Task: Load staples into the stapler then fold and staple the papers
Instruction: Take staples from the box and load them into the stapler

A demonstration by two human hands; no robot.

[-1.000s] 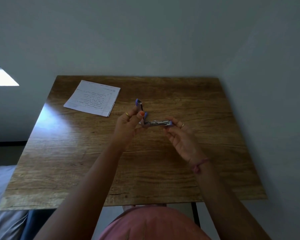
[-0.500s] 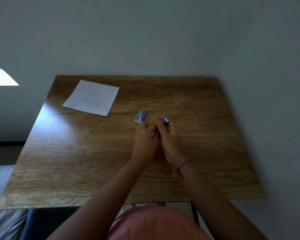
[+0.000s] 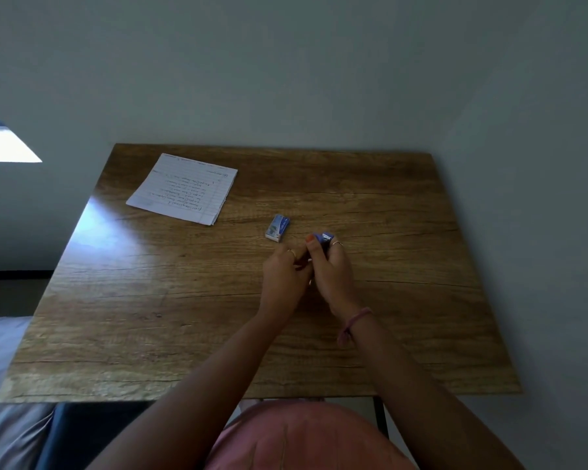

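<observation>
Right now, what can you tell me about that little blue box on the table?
The little blue box is a small cardboard-looking pack, blue on top with a pale, whitish end facing the person and some printing too small to read. It lies flat on the wooden table, turned slightly at an angle. It sits between the lined papers and the two hands, just beyond the left hand. Nothing touches it except the table. It appears closed, though that is hard to tell.
</observation>
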